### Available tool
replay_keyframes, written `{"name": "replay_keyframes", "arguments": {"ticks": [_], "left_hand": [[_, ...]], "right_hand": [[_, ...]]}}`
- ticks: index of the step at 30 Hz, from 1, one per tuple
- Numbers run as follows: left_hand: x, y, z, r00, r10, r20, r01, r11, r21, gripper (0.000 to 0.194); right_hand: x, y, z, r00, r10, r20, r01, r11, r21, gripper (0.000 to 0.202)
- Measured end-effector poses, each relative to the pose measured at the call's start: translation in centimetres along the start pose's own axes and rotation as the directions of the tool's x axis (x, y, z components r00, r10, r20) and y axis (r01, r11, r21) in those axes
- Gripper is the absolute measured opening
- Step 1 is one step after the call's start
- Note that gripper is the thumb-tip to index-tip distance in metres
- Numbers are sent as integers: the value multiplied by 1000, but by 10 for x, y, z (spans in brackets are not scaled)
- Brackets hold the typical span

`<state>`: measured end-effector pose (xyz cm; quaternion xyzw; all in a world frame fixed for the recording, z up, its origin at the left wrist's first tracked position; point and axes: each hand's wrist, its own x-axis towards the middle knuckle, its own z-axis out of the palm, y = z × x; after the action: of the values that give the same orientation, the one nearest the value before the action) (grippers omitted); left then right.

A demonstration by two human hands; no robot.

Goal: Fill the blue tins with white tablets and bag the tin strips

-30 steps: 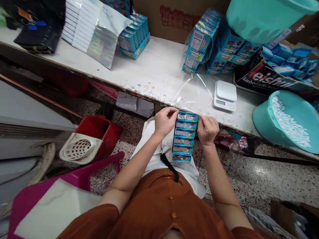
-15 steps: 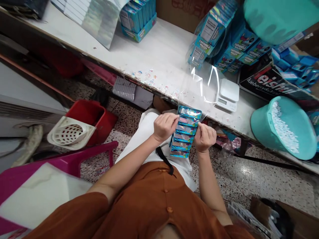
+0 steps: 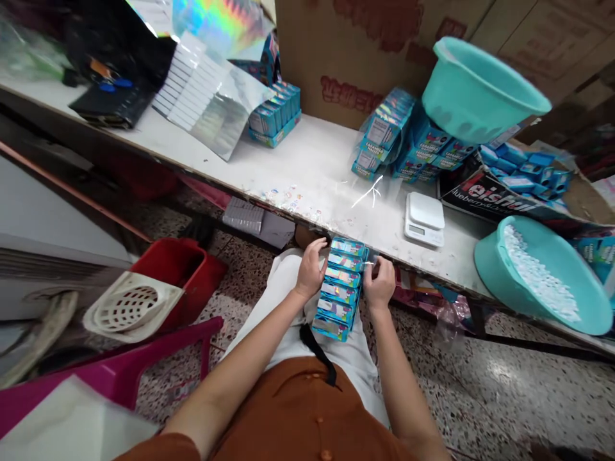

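A row of small blue caramel boxes (image 3: 339, 292) lies across my lap, just below the table edge, with shiny clear plastic (image 3: 369, 261) about its upper right end. My left hand (image 3: 311, 269) is curved against the upper left side of the row, its thumb along the boxes. On the other side, my right hand (image 3: 381, 282) has bent fingers on the clear plastic near the top of the row; its fingertips are partly hidden. How far the plastic covers the boxes I cannot tell.
A white scale (image 3: 425, 219) and a turquoise tub of white pieces (image 3: 494, 269) stand on the table (image 3: 307, 173). Behind are stacked caramel boxes (image 3: 423, 150), another turquoise tub (image 3: 480, 96) and a carton (image 3: 485, 195). A red bucket (image 3: 192, 275) stands on the floor at left.
My view has tilted up, showing more of the table's back. The clear plastic that spread over the table edge is now drawn in close to the boxes. My left fingers have loosened from a pinch.
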<state>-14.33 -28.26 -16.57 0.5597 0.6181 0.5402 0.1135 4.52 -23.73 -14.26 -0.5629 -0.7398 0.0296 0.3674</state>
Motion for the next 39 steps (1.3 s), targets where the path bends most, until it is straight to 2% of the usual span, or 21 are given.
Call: {"name": "replay_keyframes", "arguments": {"ticks": [3,7,10,13,16,19,26,29,33,35,37,39], "left_hand": [[-3,-2,13,969,-202,139,232,940,-252,43],[-3,-2,32,866,-405,292,500,705,-504,42],[0,-2,40,792,-525,313,597,555,-580,44],[5,0,39,772,-531,349,626,540,-563,44],[2,6,30,791,-487,371,612,653,-447,38],[-11,17,17,818,-484,309,567,767,-300,35],[-55,40,-11,864,-462,200,489,864,-116,33],[-65,47,-20,889,-428,164,438,898,-36,32],[-86,55,-43,931,-290,222,279,957,83,25],[-98,57,-56,932,-229,282,197,971,139,24],[-104,57,-65,919,-192,344,132,973,189,24],[-102,55,-67,898,-167,406,73,969,236,24]], "right_hand": [[-4,1,11,975,182,125,-193,978,82,40],[-13,5,19,890,348,294,-416,884,212,55],[-17,6,21,855,401,329,-488,837,248,57],[-23,6,20,856,413,311,-499,816,291,55],[-33,5,17,854,427,296,-510,800,316,55],[-48,3,8,837,428,340,-531,784,321,55],[-88,-6,-17,834,350,427,-491,824,283,49],[-100,-5,-23,854,311,417,-412,894,177,49],[-119,-2,-38,892,135,432,-157,988,15,45],[-129,-4,-47,894,61,444,-58,998,-20,43],[-134,-6,-53,888,44,458,-27,999,-43,43],[-132,-8,-55,884,102,456,-74,994,-78,40]]}}
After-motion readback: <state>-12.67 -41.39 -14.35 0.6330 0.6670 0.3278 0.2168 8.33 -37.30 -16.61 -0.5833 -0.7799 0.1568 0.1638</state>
